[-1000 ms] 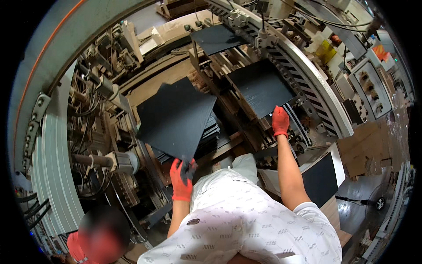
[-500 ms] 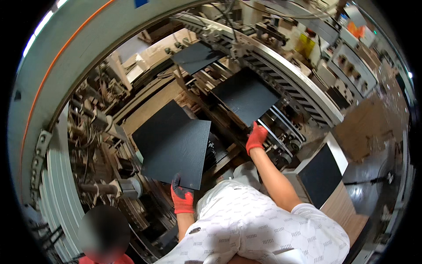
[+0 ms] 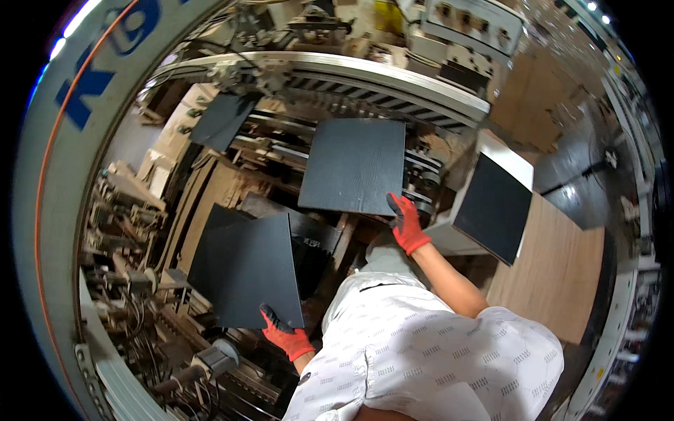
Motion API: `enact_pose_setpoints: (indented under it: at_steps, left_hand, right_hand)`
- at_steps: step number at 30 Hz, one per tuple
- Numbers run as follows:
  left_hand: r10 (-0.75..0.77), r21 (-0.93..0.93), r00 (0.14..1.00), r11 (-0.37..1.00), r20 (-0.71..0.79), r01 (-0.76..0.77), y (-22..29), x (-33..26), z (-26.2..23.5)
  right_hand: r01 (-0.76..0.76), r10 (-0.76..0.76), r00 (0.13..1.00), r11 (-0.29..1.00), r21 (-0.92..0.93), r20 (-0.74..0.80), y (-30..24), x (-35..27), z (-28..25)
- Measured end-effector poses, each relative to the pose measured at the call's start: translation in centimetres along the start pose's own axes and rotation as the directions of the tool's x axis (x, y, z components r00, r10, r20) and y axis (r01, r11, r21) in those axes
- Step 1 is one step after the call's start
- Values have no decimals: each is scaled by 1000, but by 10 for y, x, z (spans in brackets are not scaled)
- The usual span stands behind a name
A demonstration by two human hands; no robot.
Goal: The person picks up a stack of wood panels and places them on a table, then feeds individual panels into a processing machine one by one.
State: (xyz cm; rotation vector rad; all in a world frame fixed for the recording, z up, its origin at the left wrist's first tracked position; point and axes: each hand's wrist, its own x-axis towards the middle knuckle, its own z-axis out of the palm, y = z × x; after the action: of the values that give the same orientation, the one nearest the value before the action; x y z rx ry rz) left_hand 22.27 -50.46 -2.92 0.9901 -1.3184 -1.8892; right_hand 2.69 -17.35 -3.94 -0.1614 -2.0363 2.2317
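Both my hands wear red gloves with dark fingers. My left hand (image 3: 284,335) is closed on the near edge of a dark rectangular panel (image 3: 249,274), thumb on top and the other fingers hidden beneath. A similar dark surface shows under that panel's far left side. At the near right corner of another dark panel (image 3: 354,165), my right hand (image 3: 407,226) is closed on the edge, its fingers partly hidden. This second panel lies over the machine's rails and has a faint grain. A third dark panel (image 3: 223,121) lies farther back at the left, apart from both hands.
A long metal beam (image 3: 337,67) crosses behind the panels. Machine parts (image 3: 189,372) and hoses crowd the left. On my right, a black panel (image 3: 495,207) rests on white boards beside a wood-grain surface (image 3: 547,266). Flattened cardboard (image 3: 530,105) lies beyond.
The view has turned to the right. My right hand has closed on the right panel's near corner. My left hand keeps its hold on the left panel, which now lies flatter.
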Motion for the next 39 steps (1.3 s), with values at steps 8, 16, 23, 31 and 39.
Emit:
enact_pose_setpoints:
  at_steps: [8,16,23,31,39]
  left_hand:
    - [-74,123,937,992,342,33,30,-4,84]
    - [-209,31,787,972,581,235,15,-7,191]
    - [-341,-34,767,904,543,426,-50,11,237]
    - [-381,-44,822,897,424,439,-56,9,273]
    - [-464,-30,758,844,458,535,-124,65,306]
  right_hand:
    - [210,-354,935,531,-821,10,-15,-150,-212]
    - [-84,-433,845,475,-876,-315,-19,-213,-263]
    - [-84,-415,886,292,-953,-205,-18,-207,-319]
    - [-513,-319,752,267,-816,-577,-72,-135,-289]
    - [212,-347,938,605,-768,-14,-86,1,-123]
